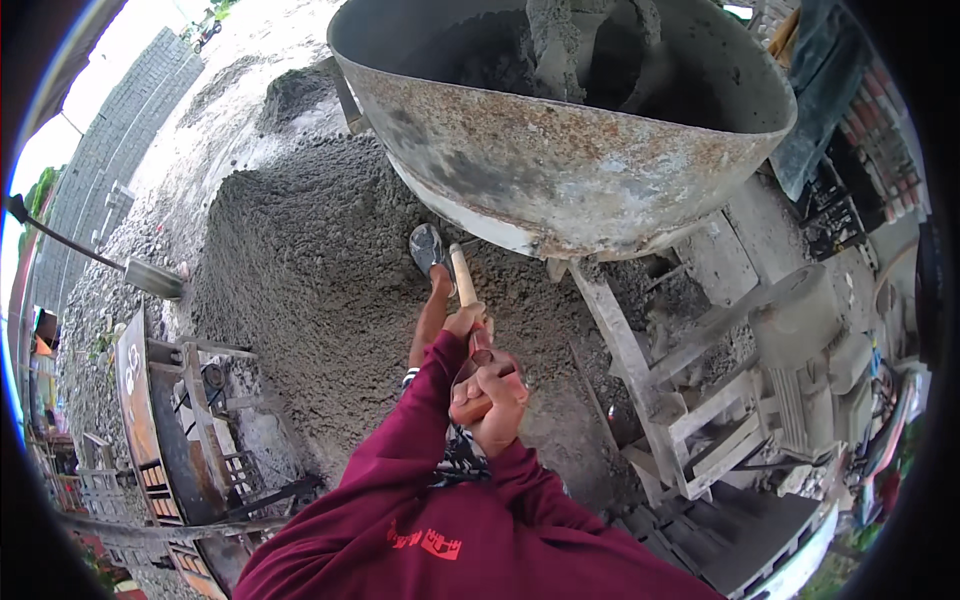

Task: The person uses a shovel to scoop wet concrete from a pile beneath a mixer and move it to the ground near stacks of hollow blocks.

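Observation:
Both my hands grip a shovel-like tool with a wooden shaft [463, 275] and a red handle [484, 358]. My left hand [466, 322] wraps round the shaft where it meets the red part. Closer to my body, my right hand [494, 405] is closed on the red grip at the end. The shaft points away from me beside my dark shoe [427, 247]; no blade can be made out at its far end. Grey, wet-looking mix [300, 240] lies heaped ahead and to the left of the tool.
A rusty mixer drum [600, 180] with caked paddles inside looms ahead right, on a metal frame [625, 345]. Left are a metal-and-wood stand [195, 400] and a rod with a cylindrical end [155, 278]. Dusty machine parts [800, 330] and stacked grey blocks [745, 535] stand right.

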Motion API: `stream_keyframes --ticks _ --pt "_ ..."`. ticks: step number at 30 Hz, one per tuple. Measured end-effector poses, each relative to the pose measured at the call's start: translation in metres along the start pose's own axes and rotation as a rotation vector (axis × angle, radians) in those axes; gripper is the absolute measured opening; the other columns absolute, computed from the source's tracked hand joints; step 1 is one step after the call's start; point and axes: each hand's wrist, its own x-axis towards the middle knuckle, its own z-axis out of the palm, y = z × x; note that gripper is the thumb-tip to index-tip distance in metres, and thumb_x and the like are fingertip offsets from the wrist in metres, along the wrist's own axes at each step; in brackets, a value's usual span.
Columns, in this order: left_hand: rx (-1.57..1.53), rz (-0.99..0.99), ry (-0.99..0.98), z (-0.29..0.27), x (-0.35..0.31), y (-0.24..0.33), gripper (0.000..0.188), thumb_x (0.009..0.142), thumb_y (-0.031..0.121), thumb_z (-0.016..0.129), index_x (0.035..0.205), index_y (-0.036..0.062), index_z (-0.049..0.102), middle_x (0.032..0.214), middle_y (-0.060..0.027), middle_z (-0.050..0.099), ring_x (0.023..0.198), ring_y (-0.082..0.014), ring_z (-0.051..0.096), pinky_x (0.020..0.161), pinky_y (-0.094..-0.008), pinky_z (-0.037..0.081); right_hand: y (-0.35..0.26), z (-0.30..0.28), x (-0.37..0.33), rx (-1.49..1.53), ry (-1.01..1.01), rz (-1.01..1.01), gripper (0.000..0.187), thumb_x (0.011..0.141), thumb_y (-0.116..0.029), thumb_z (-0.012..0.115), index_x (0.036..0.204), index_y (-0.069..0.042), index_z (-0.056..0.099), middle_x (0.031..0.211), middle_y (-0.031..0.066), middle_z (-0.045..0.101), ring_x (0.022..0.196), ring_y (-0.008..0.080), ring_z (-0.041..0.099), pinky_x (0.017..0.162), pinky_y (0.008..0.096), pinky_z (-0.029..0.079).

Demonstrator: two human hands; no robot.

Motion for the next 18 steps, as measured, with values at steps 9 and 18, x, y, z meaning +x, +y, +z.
stream_keyframes --ticks 9,18 --pt "-0.081 -0.194 0.126 -0.034 -0.024 -0.097 0.035 0.097 0.044 0.045 0.075 0.0168 0.041 0.058 0.0050 0.033 0.045 -0.0086 0.032 0.041 -0.0262 0.029 -0.020 -0.117 -0.021 -0.051 0.245 0.031 0.010 0.083 -0.013 0.061 0.082 -0.008 0.052 0.066 0.0053 0.052 0.056 0.0224 0.054 0.055 0.0378 0.048" --pt "0.126 -0.399 0.322 -0.059 0.207 -0.124 0.054 0.088 0.054 0.055 0.103 0.0027 0.050 0.074 -0.0103 0.059 0.054 -0.0179 0.054 0.056 -0.0424 0.049 0.022 -0.367 -0.045 -0.829 1.121 0.168 0.009 0.078 -0.014 0.064 0.080 -0.007 0.058 0.060 0.0054 0.053 0.050 0.0217 0.054 0.047 0.0373 0.046"
